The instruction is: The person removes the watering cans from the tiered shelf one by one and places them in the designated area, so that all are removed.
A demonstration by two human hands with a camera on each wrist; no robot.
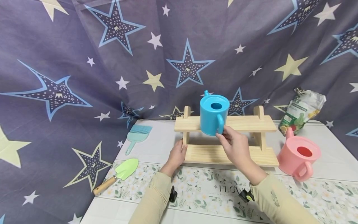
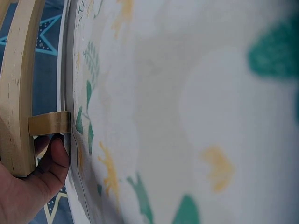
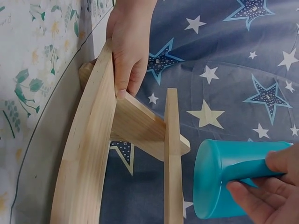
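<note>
My right hand (image 1: 237, 147) pinches the handle of a blue toy watering can (image 1: 208, 118), its spout pointing away. The can overlaps the upper board of a two-tier wooden shelf (image 1: 246, 123) in the head view. From the right wrist, a narrow gap shows between the can's base (image 3: 205, 182) and that board's edge (image 3: 173, 186). At the shelf's left end, my left hand (image 1: 176, 155) grips the lower board (image 1: 207, 154), thumb over it and fingers curled beneath. The left wrist view shows those fingers (image 2: 56, 161) beside a short wooden foot (image 2: 49, 123).
A pink watering can (image 1: 297, 157) stands right of the shelf, with a clipped plastic bag (image 1: 300, 112) behind it. On the left lie a light-blue dustpan-shaped tool (image 1: 137, 135) and a green trowel (image 1: 126, 169) with a wooden handle. A star-patterned curtain (image 1: 156, 62) hangs behind.
</note>
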